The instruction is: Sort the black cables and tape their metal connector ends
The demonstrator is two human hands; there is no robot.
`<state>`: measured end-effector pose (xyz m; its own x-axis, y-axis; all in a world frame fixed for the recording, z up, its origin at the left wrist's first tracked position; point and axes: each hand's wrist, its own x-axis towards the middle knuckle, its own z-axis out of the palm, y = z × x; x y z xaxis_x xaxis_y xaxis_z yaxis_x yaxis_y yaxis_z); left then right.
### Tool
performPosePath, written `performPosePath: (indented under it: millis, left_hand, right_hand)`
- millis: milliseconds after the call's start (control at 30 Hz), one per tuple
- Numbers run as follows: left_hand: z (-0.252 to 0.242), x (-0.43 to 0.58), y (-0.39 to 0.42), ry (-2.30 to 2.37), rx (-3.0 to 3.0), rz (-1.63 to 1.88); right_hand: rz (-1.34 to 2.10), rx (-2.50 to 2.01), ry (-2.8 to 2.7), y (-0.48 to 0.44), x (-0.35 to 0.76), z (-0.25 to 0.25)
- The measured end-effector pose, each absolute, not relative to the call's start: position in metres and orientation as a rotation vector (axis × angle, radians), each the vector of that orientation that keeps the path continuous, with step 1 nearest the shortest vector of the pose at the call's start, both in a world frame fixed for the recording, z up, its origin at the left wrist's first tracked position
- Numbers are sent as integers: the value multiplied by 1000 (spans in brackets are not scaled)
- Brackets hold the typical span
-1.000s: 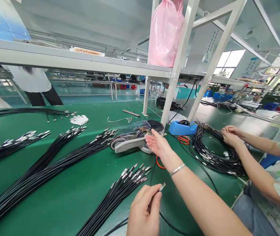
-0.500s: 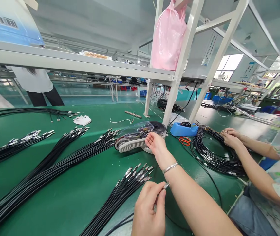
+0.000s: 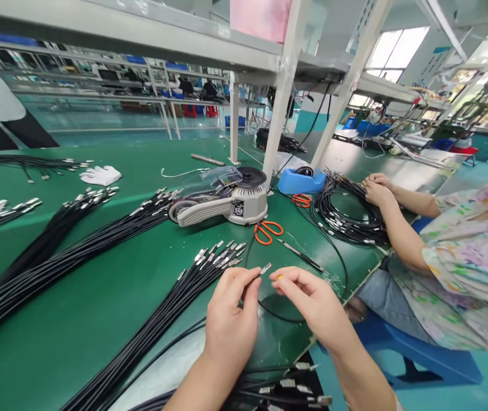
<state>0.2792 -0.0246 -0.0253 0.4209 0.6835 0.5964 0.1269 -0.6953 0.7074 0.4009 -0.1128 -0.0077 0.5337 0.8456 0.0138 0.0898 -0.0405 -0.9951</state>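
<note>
My left hand pinches a black cable by its silver metal connector, whose end points up to the right. Just right of it, my right hand holds a small yellow piece between thumb and forefinger, a short gap from the connector. Behind the hands stands a grey tape dispenser with a black disc on top. Orange-handled scissors and a thin knife-like tool lie beyond my right hand. A bundle of black cables with silver ends lies left of my left hand.
More cable bundles and a white glove lie on the green table to the left. At right, a person's hands touch a coiled bundle near a blue holder. White shelf posts rise behind the dispenser.
My right hand has come back from the tape dispenser to beside the connector, now with a yellow piece in its fingers. The view has tilted downward and shifted right; the scissors and thin tool are uncovered.
</note>
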Motion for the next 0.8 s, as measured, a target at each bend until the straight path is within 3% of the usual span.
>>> performPosePath:
  millis: [800]
  left_hand:
    - [-24, 280, -42, 343, 2432, 1455]
  right_hand:
    - [796, -1337, -642, -128, 379, -3]
